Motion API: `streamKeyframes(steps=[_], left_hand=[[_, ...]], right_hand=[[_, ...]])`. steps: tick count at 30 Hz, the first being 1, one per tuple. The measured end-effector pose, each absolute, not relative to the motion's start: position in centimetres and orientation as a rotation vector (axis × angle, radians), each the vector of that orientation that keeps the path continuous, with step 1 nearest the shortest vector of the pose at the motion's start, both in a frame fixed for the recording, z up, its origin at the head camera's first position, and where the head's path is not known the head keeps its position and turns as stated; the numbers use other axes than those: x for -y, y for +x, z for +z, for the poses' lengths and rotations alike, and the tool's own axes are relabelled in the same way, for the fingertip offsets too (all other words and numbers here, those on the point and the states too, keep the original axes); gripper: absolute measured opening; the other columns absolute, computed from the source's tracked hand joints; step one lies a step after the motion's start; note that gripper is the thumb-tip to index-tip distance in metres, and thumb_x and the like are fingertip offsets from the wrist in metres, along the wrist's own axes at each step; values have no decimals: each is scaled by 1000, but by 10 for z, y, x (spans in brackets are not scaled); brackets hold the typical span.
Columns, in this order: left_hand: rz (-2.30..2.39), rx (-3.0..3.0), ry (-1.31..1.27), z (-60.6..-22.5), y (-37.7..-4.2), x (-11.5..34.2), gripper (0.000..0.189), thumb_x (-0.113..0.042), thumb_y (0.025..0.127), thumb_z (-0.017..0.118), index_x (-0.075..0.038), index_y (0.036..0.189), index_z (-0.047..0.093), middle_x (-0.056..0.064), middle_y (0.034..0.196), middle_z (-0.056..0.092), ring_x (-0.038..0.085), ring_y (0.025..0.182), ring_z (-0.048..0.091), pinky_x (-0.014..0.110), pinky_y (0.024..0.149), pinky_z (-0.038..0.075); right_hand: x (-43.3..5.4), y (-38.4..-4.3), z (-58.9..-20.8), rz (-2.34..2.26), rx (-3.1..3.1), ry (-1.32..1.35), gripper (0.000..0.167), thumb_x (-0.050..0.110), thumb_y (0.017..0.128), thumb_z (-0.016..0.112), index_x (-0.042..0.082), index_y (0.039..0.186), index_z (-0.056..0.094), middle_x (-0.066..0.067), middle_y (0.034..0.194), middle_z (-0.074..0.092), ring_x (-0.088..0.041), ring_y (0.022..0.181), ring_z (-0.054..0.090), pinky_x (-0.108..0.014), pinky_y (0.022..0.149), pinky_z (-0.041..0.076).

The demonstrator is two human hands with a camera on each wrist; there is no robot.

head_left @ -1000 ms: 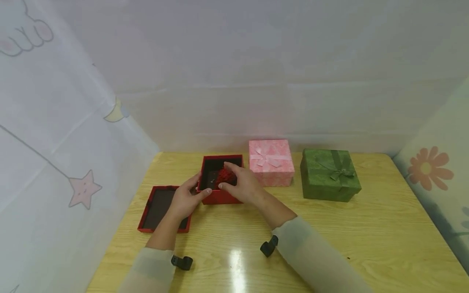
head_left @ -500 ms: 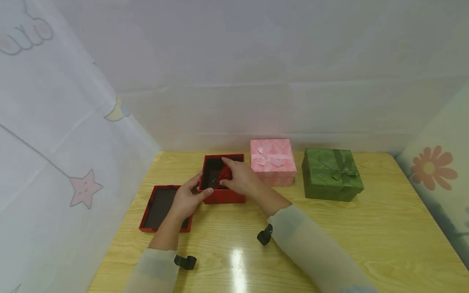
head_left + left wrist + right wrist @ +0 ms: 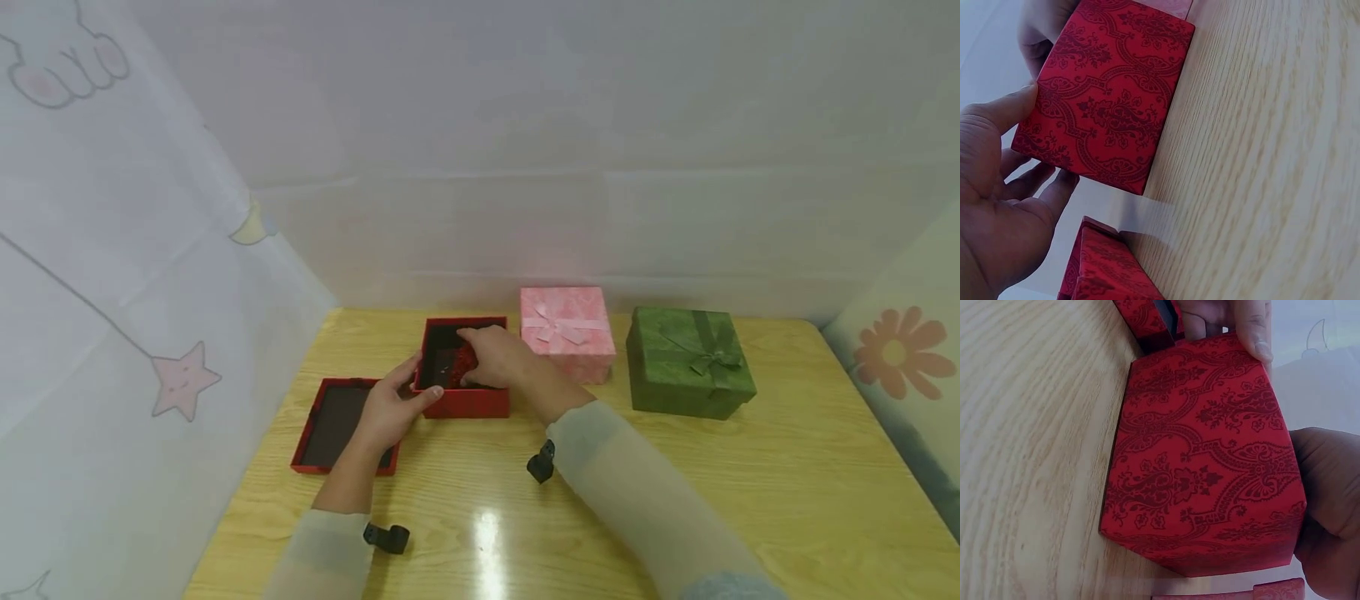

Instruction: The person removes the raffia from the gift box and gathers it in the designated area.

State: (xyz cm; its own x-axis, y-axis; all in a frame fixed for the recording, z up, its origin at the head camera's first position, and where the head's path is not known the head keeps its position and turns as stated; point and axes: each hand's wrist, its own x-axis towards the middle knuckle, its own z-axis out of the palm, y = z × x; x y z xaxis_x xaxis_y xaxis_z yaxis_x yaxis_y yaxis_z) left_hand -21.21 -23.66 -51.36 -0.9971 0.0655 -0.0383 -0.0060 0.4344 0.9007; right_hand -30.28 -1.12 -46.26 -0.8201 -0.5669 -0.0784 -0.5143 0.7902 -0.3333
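From the head view, I see my right hand (image 3: pixel 501 358) reaching lower into the red box (image 3: pixel 468 405) than a second ago, curled round a red tuft (image 3: pixel 462 365), which therefore seems deeper inside. My left hand (image 3: pixel 386 415) grips the box's corner.

Left wrist: thumb against the patterned wall.

Right wrist: fingertips hidden (frustratingly) behind it.

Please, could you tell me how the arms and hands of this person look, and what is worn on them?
The left hand and right hand are bare. The left sleeve and right sleeve are pale greyish beige, greyer near the cuffs. A small black device sits at each cuff, left and right; no cable is visible.
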Motion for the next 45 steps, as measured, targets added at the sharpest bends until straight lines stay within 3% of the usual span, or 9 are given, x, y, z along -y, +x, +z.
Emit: streamKeyframes(steps=[7,12,18,24,33,41,45], left_hand=[[1664,-2577,58,-512,-209,233,87,-56,88,79,-38,161,36,-5,168,30,34,143,45,53,104,51],[1717,-2545,92,-513,-209,231,85,-44,92,79,-31,163,34,0,169,27,33,151,34,55,107,47],[1748,-2529,109,-512,-208,229,82,-45,92,79,-33,162,37,-4,167,29,29,153,29,55,112,43],[1746,-2532,121,-512,-209,228,82,-47,92,79,-34,161,38,-5,167,30,29,154,28,55,115,40],[1751,-2530,88,-512,-210,229,82,-47,91,80,-34,161,39,-6,166,31,28,153,29,54,115,39],[1709,-2547,55,-513,-209,234,87,-56,87,80,-40,161,36,-7,168,28,34,150,36,55,107,48],[1688,-2564,33,-514,-210,237,87,-59,87,79,-42,161,36,-9,167,29,32,147,40,52,102,52]], right_hand=[[15,-307,-464,-275,-2790,-857,86,41,84,87,16,156,48,-6,143,62,-24,130,58,-43,110,48],[19,-308,-465,-190,-2787,-858,79,40,82,89,18,150,56,-4,136,66,-23,124,61,-44,107,50],[22,-310,-469,-81,-2821,-895,47,31,85,87,23,128,69,0,113,72,-22,106,67,-45,95,56],[21,-312,-470,0,-2860,-898,16,18,98,68,27,109,76,0,108,74,-22,97,69,-45,90,58],[19,-316,-470,-123,-2841,-951,16,21,100,66,28,105,80,4,99,74,-18,92,67,-41,90,58],[16,-315,-463,-322,-2791,-1071,31,19,96,75,21,126,76,2,114,75,-19,111,68,-40,102,54],[14,-313,-459,-413,-2788,-1089,38,23,95,78,20,133,73,2,118,75,-17,107,68,-36,100,55]])
